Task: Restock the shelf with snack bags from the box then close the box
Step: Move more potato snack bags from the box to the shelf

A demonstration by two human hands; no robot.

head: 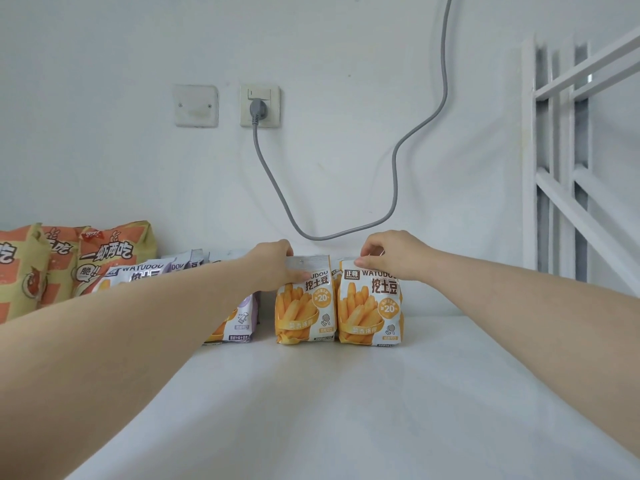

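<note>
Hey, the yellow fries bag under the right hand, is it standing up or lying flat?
Upright. The right yellow fries bag stands on its bottom edge on the shelf, its top seal pinched by the right hand.

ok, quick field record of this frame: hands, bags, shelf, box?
left hand: grips top seal of left yellow bag
right hand: pinches top edge of right yellow bag
yellow bags: upright, side by side on shelf
neighbours: purple bags to their left, orange bags further left
box: not in view
</note>
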